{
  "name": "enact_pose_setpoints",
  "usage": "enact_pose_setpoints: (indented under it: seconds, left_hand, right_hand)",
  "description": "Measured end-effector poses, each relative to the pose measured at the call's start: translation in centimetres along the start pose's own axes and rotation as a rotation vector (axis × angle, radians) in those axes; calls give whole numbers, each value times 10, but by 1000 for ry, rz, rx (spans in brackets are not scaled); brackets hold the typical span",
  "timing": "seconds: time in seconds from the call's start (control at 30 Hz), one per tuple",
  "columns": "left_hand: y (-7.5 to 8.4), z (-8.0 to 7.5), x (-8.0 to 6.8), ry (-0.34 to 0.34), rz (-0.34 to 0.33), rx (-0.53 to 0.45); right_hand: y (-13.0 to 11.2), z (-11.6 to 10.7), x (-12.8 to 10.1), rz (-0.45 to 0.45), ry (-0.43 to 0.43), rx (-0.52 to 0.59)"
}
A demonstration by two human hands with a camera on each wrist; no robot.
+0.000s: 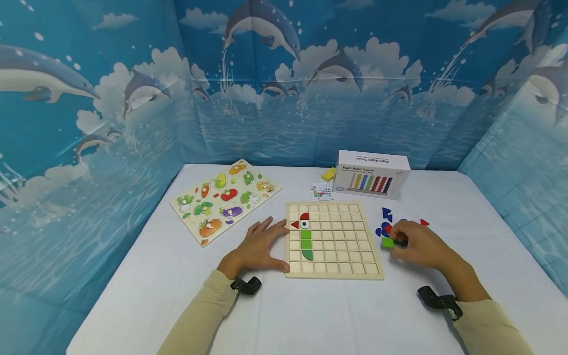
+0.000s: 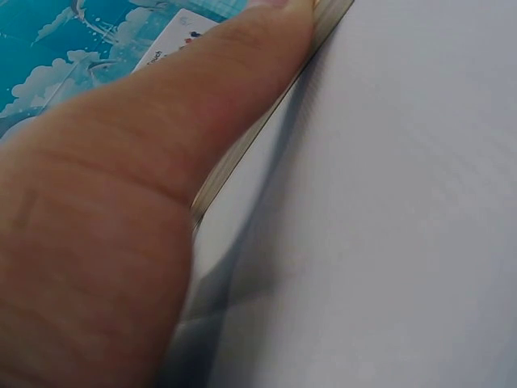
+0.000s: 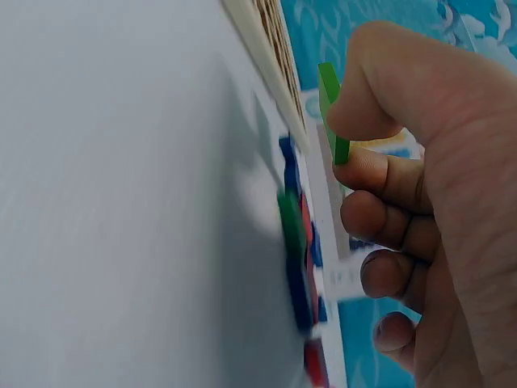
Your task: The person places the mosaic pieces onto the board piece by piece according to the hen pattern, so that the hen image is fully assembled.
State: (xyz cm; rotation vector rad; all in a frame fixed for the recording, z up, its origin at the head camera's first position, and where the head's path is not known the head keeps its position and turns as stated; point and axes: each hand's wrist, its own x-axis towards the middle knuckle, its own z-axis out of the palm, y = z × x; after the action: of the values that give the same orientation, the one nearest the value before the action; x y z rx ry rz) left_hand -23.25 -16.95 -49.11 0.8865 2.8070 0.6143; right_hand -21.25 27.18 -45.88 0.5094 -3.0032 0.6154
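My right hand (image 1: pixel 417 244) pinches a light green square tile (image 3: pixel 333 113) between thumb and index finger, lifted above the table to the right of the wooden grid board (image 1: pixel 337 275). In the right wrist view the other fingers curl loosely below it. My left hand (image 1: pixel 262 246) rests with spread fingers at the board's left edge, thumb near the lower left corner. On the board's left side lie a red quarter-round piece (image 1: pixel 304 216), a red triangle (image 1: pixel 295 225), an eye tile (image 1: pixel 304 224), green squares (image 1: pixel 306 239) and a darker green quarter-round piece (image 1: pixel 307 255).
Loose blue pieces (image 1: pixel 386 212), a red triangle (image 1: pixel 424 222) and a darker green piece (image 3: pixel 291 218) lie around the right hand. Behind the board are a pattern card (image 1: pixel 321 192), a yellow block (image 1: pixel 329 174) and a white box (image 1: pixel 372 175). A vegetable puzzle board (image 1: pixel 195 230) lies at left.
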Motion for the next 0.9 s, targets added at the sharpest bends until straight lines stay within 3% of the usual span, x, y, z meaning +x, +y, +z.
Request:
enact_pose_setpoints:
  seconds: [0.4,0.57,0.9]
  left_hand:
    - [-1,0,0,9,7,-15]
    - [-1,0,1,2,0,-12]
    - [-1,0,0,7,4,-11]
  right_hand:
    - [-51,23,44,-111,-59,56]
    - [-71,36,51,-150,-96,74]
    - [-106,53,54,-319,-164,84]
